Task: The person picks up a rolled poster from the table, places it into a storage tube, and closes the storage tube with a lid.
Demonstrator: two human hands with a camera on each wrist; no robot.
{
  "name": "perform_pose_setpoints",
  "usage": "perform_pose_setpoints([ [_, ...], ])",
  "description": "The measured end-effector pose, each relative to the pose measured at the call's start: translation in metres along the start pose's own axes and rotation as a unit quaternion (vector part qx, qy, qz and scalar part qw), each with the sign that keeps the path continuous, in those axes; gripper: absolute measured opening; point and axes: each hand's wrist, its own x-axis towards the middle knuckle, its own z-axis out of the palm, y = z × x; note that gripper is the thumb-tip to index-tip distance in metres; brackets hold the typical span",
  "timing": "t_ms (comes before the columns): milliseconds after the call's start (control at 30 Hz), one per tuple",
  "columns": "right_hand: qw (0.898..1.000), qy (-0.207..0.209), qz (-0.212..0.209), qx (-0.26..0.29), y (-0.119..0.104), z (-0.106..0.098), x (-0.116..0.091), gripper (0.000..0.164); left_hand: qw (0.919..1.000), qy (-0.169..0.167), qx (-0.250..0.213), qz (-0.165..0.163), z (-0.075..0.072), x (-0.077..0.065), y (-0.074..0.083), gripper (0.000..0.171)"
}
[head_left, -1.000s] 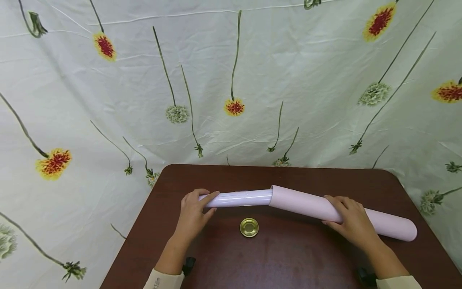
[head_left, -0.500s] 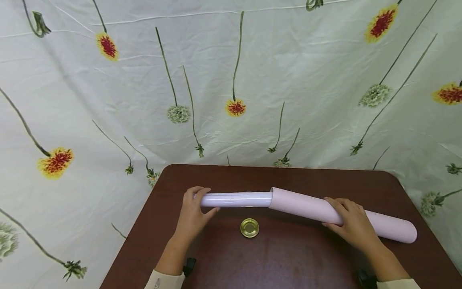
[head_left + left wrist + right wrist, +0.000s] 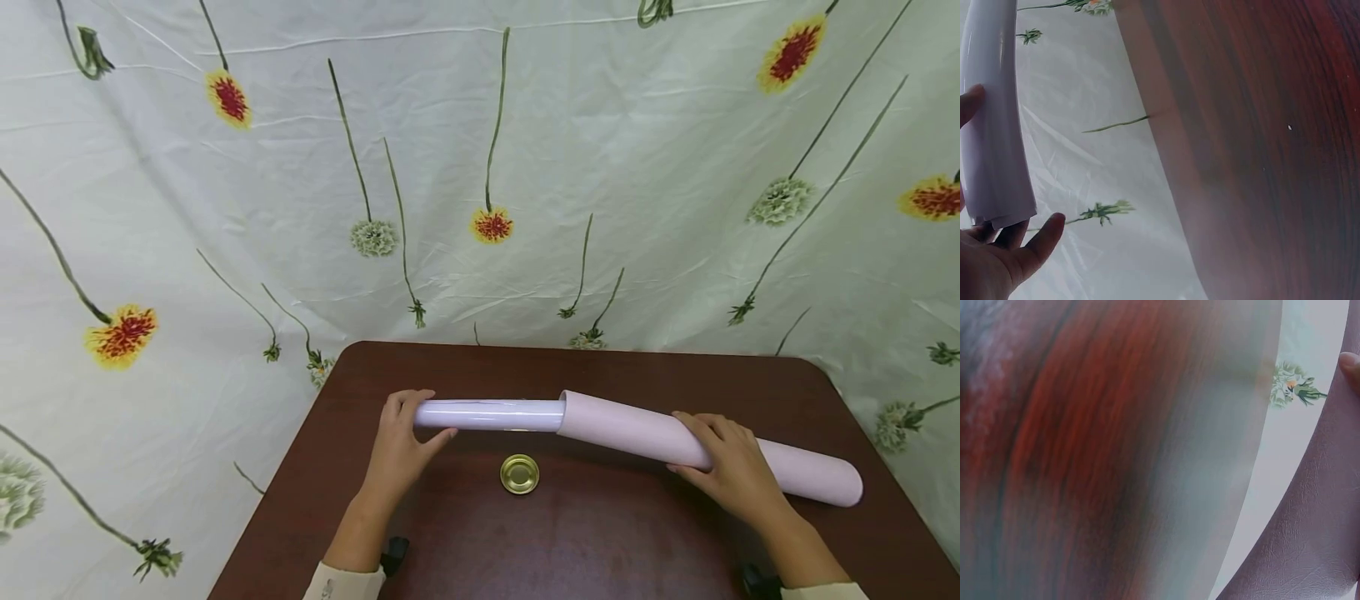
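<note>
A glossy white rolled sheet [image 3: 495, 414] sticks out of the left end of a long pink tube [image 3: 622, 427], both held just above the brown table [image 3: 600, 533]. My left hand [image 3: 411, 425] grips the roll's free left end, fingers over the top and thumb below. In the left wrist view, the roll [image 3: 991, 125] ends at my left hand [image 3: 1004, 256]. My right hand [image 3: 712, 454] curls round the tube near its middle. The right wrist view shows the tube's textured pink wall [image 3: 1310, 537] close up. A round gold lid [image 3: 519, 473] lies on the table below the joint.
A floral white cloth [image 3: 480, 167] hangs behind and around the table. The table's left edge [image 3: 1166, 156] runs close to the roll's end. The tube's closed right end [image 3: 851, 492] reaches near the right table edge.
My left hand has slid a little left to the very end of the roll. The roll and tube now sit slightly straighter; the right hand keeps its hold.
</note>
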Motion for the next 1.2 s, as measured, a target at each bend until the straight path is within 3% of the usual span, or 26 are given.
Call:
perform_pose_setpoints([
  [233, 1.0, -0.002, 0.001, -0.001, -0.0012, 0.0013, -0.0002, 0.087, 0.9996, -0.003, -0.023, -0.013, -0.0011, 0.0006, 0.003, 0.071],
  [467, 1.0, -0.003, 0.003, -0.002, -0.0037, 0.0018, -0.0001, 0.086, 0.9985, -0.019, -0.042, -0.031, -0.0016, -0.0007, 0.0031, 0.065],
  [1200, 1.0, 0.002, -0.002, 0.001, -0.0087, 0.0052, -0.0004, 0.084, 0.9966, -0.025, -0.078, 0.003, 0.0013, -0.0036, 0.0018, 0.048],
])
